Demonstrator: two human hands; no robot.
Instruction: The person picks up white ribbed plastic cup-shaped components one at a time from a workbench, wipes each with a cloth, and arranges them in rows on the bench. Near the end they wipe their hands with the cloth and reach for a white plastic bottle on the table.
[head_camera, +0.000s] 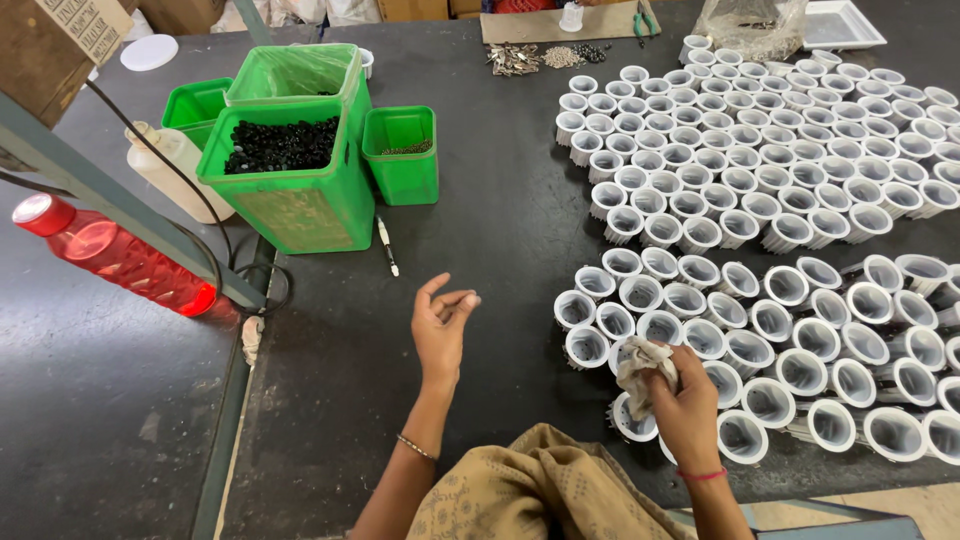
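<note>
Right hand: the right hand (688, 408) is closed around a crumpled pale cloth (640, 366), pressing it into the mouth of a white cup-shaped housing (632, 358) near the tabletop's near edge.
Left hand: the left hand (442, 325) hovers empty over the bare dark tabletop (480, 250), fingers loosely curled and half open, pointing toward the far edge.
Housing: it stands upright, long axis vertical, mouth facing up, at the left end of the near cluster of housings (780, 340).
Far cluster: more white housings (760, 150) stand toward the far right corner.
Left side: a green bin of black parts (285, 175), a red bottle (110, 255) beyond.
</note>
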